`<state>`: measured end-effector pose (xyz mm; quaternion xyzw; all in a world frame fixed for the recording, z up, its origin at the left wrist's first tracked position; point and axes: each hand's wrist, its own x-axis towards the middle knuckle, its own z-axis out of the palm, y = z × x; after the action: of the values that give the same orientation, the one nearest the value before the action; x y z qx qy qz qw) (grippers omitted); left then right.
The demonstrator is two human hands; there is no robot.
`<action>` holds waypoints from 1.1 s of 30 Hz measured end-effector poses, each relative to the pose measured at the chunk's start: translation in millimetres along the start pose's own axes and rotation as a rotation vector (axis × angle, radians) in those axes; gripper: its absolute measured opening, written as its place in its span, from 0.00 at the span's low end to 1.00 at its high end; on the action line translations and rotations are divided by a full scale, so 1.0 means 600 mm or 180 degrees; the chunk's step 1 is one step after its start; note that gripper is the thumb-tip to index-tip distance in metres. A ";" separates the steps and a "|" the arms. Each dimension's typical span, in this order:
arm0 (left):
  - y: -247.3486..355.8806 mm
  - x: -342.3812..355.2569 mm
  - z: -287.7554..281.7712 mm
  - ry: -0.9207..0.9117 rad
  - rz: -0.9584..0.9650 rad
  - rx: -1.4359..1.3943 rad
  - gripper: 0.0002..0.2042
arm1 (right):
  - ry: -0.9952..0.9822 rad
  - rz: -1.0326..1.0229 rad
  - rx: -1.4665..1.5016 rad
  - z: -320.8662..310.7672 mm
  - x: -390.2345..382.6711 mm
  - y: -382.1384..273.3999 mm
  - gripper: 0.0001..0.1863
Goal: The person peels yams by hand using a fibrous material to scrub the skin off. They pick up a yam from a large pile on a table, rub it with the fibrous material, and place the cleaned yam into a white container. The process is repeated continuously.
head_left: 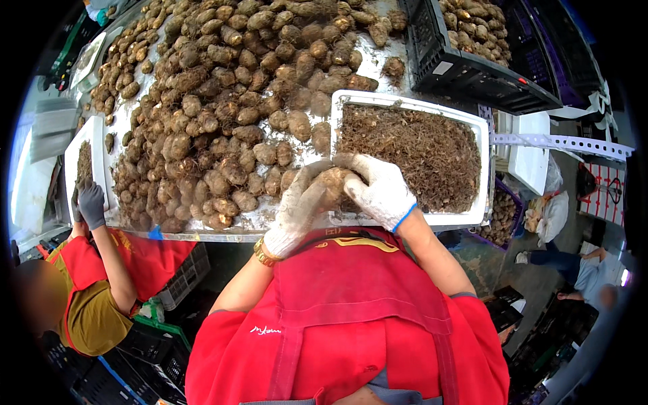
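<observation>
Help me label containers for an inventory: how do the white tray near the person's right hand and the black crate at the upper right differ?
Contents: the white tray holds brown fibrous debris; the black crate holds whole tubers.
Depth: the tray looks shallow, while the crate's walls look taller.
Place: the tray lies near the right hand; the crate stands farther off.
Both are open-topped.

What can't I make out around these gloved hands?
Head view: much of the held root, covered by the left hand and right hand.
Head view: the floor of the white tray, buried under brown fibres.
Head view: the far end of the black crate, cut off by the top edge.
</observation>
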<state>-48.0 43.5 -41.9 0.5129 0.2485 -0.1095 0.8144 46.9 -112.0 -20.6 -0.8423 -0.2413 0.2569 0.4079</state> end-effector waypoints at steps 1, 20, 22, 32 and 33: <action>0.000 -0.003 -0.004 -0.0145 0.0134 -0.0030 0.19 | -0.0002 0.0146 0.0184 -0.004 -0.002 -0.007 0.19; -0.044 0.025 -0.028 0.0464 0.0268 0.0328 0.30 | 0.0216 0.0392 0.0112 0.072 0.102 0.000 0.14; -0.018 0.025 -0.031 0.0301 0.0183 -0.0508 0.31 | 0.0165 0.0839 0.0409 0.048 0.112 -0.003 0.16; 0.026 0.033 -0.044 -0.0492 0.0100 -0.2116 0.27 | 0.0129 0.0061 0.1226 0.026 0.076 -0.011 0.17; 0.025 0.030 -0.038 -0.0392 0.0079 -0.2083 0.27 | 0.0217 -0.0044 0.0990 0.027 0.078 -0.010 0.17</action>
<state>-32.9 71.8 -47.5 0.2195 0.2146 -0.0447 0.9507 70.8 -70.7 -35.6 -0.7755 -0.1904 0.2595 0.5431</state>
